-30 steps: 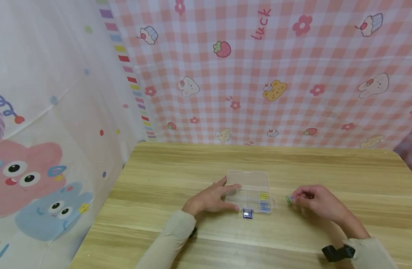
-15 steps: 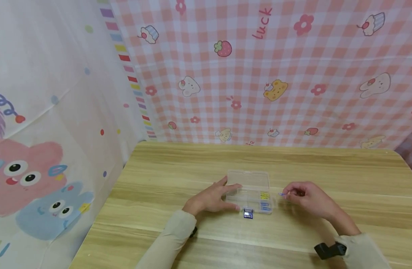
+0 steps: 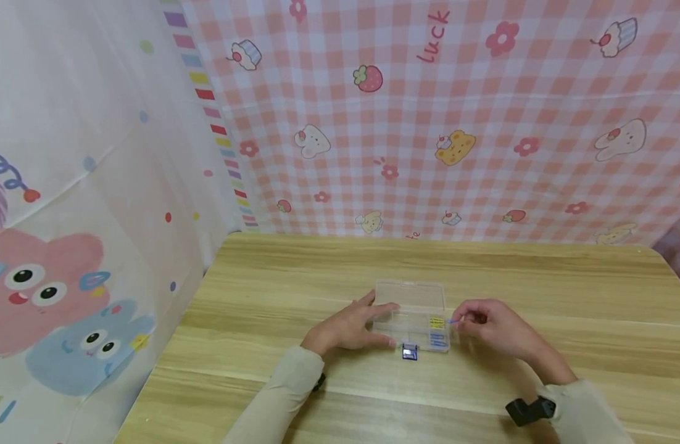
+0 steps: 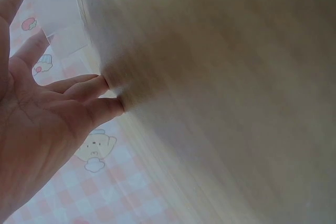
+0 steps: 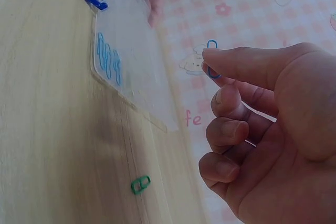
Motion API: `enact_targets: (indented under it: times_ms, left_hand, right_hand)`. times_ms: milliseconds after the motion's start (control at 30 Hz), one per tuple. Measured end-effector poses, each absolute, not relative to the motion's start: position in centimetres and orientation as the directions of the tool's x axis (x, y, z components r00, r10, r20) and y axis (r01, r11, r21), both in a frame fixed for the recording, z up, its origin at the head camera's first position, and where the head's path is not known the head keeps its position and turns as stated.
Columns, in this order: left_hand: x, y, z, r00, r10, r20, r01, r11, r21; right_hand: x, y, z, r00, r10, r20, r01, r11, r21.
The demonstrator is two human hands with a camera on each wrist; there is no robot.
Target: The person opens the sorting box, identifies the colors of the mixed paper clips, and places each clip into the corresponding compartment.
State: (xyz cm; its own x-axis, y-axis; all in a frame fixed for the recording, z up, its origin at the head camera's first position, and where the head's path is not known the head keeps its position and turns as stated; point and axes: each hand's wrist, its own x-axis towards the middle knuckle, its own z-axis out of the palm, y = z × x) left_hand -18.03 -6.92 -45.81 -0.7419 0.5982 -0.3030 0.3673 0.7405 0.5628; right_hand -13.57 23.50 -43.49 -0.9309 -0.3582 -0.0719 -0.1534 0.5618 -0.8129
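Note:
My right hand (image 3: 492, 327) pinches a blue paper clip (image 5: 212, 41) between thumb and fingertips, just beyond the right side of a clear plastic compartment box (image 3: 414, 324). The other fingers are bent loosely. The lid (image 3: 409, 296) is raised toward the back. Yellow paper clips (image 3: 437, 323) fill a right-hand compartment, and several blue paper clips (image 5: 108, 60) lie in the one in front of it. At the box's left side, my left hand (image 3: 348, 325) rests with fingers spread, thumb near the front edge and index finger over the box. A blue latch (image 3: 410, 352) sticks out in front.
A green paper clip (image 5: 140, 184) lies on the wooden table (image 3: 295, 271) near the box, below my right hand. Behind the table hangs a pink checked curtain (image 3: 340, 123). A white printed cloth (image 3: 123, 172) covers the left side.
My right hand has moved left toward the box with the blue paper clip, away from where the green clip showed in the head view. The left hand and the box have not moved.

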Motion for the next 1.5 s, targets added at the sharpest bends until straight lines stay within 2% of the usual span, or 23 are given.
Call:
enact_targets:
  times_ms: [333,933,1233,1500]
  left_hand:
    - [-18.1,-6.9,-45.8,-0.737,0.605,-0.301,0.373,0.736,0.565]
    - [-18.0,-6.9,-45.6,-0.743,0.590,-0.315,0.359,0.750,0.556]
    - [-18.0,-6.9,-45.7,-0.748,0.582,-0.321,0.343,0.751,0.564]
    - [-17.9,-6.9,-45.6,-0.748,0.579,-0.325,0.340,0.754,0.562]
  right_hand:
    - [-13.7,22.7,-44.0,-0.909,-0.413,-0.056,-0.179,0.509,-0.842]
    - [-13.6,22.2,-44.7,-0.897,-0.436,-0.072,-0.176,0.502,-0.847]
    - [-13.7,22.0,-44.6,-0.893,-0.440,-0.089,-0.164,0.504,-0.848]
    - [-13.3,22.8,-44.4,-0.916,-0.392,-0.081,-0.153,0.529,-0.834]
